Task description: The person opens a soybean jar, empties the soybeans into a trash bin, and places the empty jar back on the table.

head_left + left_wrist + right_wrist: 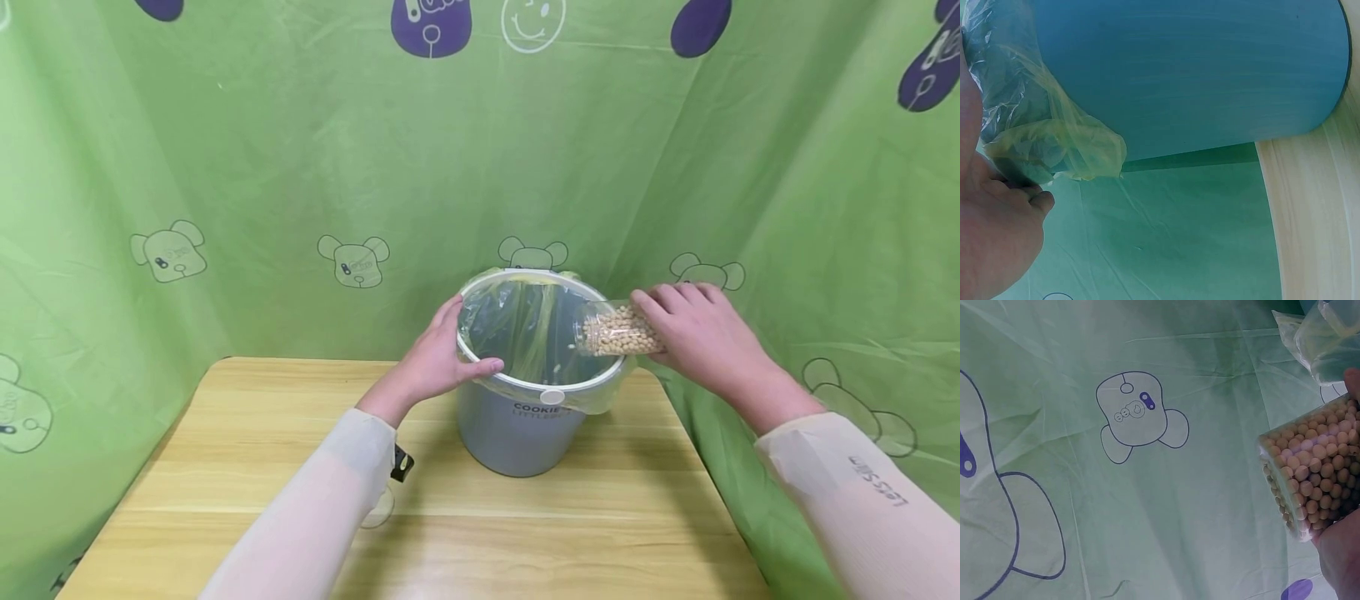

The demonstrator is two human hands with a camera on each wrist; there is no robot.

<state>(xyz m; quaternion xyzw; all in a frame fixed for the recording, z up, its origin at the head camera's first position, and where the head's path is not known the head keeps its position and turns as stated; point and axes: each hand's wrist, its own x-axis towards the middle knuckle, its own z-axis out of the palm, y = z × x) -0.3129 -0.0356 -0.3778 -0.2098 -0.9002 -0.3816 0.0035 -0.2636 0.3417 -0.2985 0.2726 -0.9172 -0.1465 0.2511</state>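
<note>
A grey trash can (517,437) stands on the wooden table, lined with a clear yellowish trash bag (525,325) under its white rim ring. My left hand (438,358) grips the can's left rim, its thumb lying over the front edge. In the left wrist view, the left hand (997,231) is beside the bag's overhanging edge. My right hand (705,337) holds a clear jar of soybeans (618,332) on its side, mouth over the can's right rim. A few beans are loose just below the mouth. In the right wrist view, beans fill the jar's base (1316,462).
The wooden table (300,467) has the can near its back edge. Green printed cloth (300,150) hangs behind and at both sides. A small black object (402,464) shows by the left wrist.
</note>
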